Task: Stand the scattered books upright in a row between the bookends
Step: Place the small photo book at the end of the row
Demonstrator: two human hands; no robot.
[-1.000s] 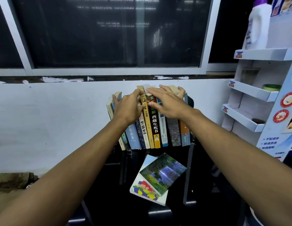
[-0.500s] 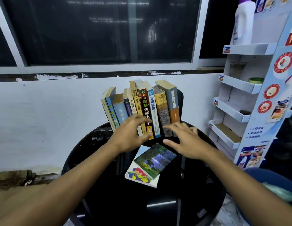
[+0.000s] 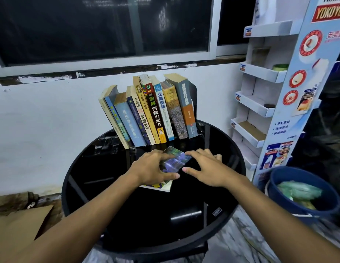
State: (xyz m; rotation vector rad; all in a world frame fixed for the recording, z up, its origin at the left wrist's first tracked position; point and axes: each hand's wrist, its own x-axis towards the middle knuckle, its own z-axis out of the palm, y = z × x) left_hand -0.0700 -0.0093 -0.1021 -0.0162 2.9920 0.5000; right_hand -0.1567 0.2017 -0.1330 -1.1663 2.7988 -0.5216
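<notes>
**Both hands down on the last loose book**

While the hands were up at the tops of the standing books a second ago, and half a second ago were partway down, both now lie low on the round black tabletop [image 3: 93,188]; the head view has also pulled back, showing the whole tabletop rim.

The left hand [image 3: 153,168] lies flat over the near-left part of the loose picture-cover book [image 3: 175,161], fingers spread and thumb stretched along its front edge, not closed around it; the right hand [image 3: 205,168] is open too, fingertips touching the book's right edge, palm on the dark glass beside it; the book lies flat between the two hands, with a white corner [image 3: 161,186] poking out beneath the left hand.

Just behind, the row of books [image 3: 150,112] stands leaning left, spines outward, a dark bookend [image 3: 193,95] at its right end; the left end's support is hidden.

Beyond is a white wall [image 3: 42,120] under a dark window [image 3: 89,25]; a cardboard display shelf [image 3: 260,76] stands to the right, a blue bucket [image 3: 302,194] near it on the floor.
</notes>
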